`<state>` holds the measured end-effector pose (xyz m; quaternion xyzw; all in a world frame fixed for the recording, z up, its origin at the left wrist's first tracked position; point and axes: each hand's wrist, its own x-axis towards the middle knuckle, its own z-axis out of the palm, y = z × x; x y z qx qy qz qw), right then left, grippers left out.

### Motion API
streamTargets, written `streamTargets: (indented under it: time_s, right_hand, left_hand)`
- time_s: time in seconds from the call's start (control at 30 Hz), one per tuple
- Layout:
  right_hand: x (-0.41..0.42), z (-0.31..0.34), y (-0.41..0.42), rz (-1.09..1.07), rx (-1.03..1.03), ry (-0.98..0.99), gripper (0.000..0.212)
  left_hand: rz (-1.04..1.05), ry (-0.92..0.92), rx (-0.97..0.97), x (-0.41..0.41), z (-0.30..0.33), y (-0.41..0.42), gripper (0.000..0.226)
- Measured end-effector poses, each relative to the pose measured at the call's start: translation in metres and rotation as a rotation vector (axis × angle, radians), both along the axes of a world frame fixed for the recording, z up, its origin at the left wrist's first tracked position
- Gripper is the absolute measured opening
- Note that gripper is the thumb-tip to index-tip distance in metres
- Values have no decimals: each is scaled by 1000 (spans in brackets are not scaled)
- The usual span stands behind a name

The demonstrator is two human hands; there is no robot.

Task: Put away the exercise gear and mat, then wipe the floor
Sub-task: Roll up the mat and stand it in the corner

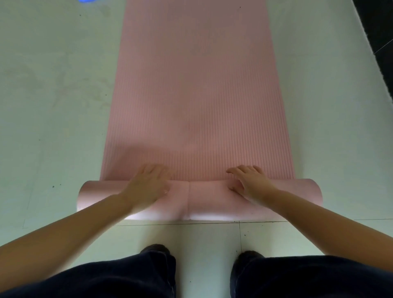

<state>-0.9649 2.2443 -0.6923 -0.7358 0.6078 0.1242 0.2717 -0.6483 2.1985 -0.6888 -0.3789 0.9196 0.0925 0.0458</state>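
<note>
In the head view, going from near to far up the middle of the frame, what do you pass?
Dark trouser legs → shoes → bare floor tile → rolled end of the pink mat, with the left hand and right hand resting on it → flat, unrolled mat.

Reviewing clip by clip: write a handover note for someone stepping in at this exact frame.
Left hand: fingers spread, pressing on the roll.
Right hand: fingers spread, pressing on the roll.
Pink mat: near end rolled into a short roll by the feet; most of it lies flat on the pale floor.
Done: rolling begun.
Left: finish rolling, store the mat, wipe the floor. A blue object shows at the top edge; other gear is not in view.
</note>
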Motion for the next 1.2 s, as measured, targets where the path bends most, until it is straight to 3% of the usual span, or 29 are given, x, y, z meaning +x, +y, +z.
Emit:
streamTargets:
  time_s: [0.07,0.2,0.3,0.37,0.47,0.57,0.77,0.83,0.93,1.1,1.2]
  right_hand:
    - [-1,-1,0,34,-16,40,51]
    - [1,4,-2,61,-135,39,47]
    - [2,8,11,238,-370,-34,40]
    - [4,8,28,343,-383,-20,50]
    - [6,3,46,357,-248,121,90]
    - [7,-1,37,278,-188,226,111]
    - [9,14,8,289,-144,130,72]
    - [11,25,0,273,-89,94,65]
    - [15,37,-13,272,18,28,57]
    - [27,30,-7,300,411,-88,59]
    - [27,21,-3,223,545,-158,64]
  left_hand:
    - [-188,67,-90,-19,7,19,51]
    - [-179,-427,302,-42,4,49,101]
    - [-72,-434,434,-42,3,32,105]
    - [-37,-390,549,-42,4,10,104]
    - [-58,-368,667,-41,9,-17,100]
    - [-62,-378,599,-40,17,-23,90]
    - [21,-390,278,-39,13,18,105]
    - [14,-338,252,-38,9,13,96]
    - [5,-295,402,-38,17,-4,87]
    - [20,-423,886,-34,23,3,102]
    - [-5,-458,874,-31,22,12,104]
